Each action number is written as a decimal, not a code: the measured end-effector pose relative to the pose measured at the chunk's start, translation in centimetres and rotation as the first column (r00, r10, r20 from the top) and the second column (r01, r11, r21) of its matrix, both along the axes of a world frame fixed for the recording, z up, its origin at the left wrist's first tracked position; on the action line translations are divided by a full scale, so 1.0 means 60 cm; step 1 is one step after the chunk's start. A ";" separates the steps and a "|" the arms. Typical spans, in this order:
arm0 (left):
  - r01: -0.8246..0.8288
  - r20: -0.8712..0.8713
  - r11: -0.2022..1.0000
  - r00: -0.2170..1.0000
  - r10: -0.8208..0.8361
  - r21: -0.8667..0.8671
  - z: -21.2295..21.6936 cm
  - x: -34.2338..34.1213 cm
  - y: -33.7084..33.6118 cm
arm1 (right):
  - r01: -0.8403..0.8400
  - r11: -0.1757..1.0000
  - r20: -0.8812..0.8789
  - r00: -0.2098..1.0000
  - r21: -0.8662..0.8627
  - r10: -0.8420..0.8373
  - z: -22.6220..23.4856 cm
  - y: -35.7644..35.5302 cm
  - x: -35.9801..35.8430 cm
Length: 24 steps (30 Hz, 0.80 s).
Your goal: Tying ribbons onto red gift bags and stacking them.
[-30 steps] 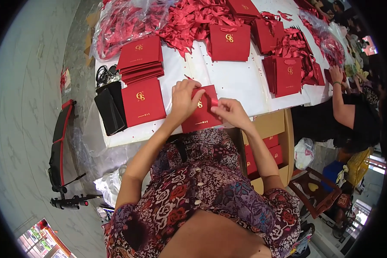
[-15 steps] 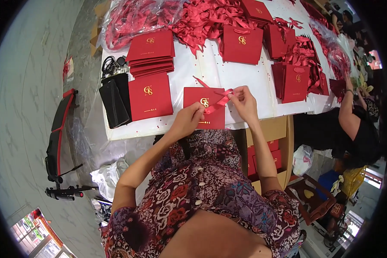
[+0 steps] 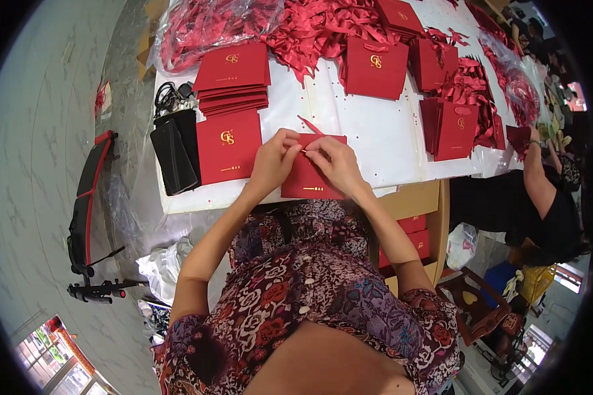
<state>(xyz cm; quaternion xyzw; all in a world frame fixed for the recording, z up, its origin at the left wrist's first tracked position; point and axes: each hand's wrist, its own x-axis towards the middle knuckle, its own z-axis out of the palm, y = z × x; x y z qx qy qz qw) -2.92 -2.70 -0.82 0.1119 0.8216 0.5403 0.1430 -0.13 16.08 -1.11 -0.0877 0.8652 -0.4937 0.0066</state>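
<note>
A small red paper bag point(image 3: 315, 185) with gold print lies flat at the table's front edge. Over its upper part my left hand point(image 3: 275, 161) and my right hand point(image 3: 339, 164) meet, thumbs and fingertips pinched close together. Between them they grip a red ribbon, mostly hidden by the fingers. One loose ribbon end point(image 3: 310, 125) sticks out past the bag's far edge. Just left of my left hand lies a larger-looking red paper bag point(image 3: 228, 155), flat on the table.
Behind stands a stack of red bags point(image 3: 230, 69), beside a heap of red ribbons point(image 3: 316, 33). A black phone point(image 3: 174, 158) lies at the left. More bags point(image 3: 454, 131) stand at the right. Below the table edge is a cardboard box point(image 3: 415, 201); another person's arm point(image 3: 539, 174) is at far right.
My right hand has moved left and my left hand slightly up and left, so the fingertips now meet. The ribbon stretched between them is now mostly covered.
</note>
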 end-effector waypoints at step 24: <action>-0.084 -0.433 0.973 0.901 -0.018 -0.215 -0.037 0.014 0.045 | 0.229 0.971 0.055 0.971 0.067 -0.233 0.001 -0.022 0.009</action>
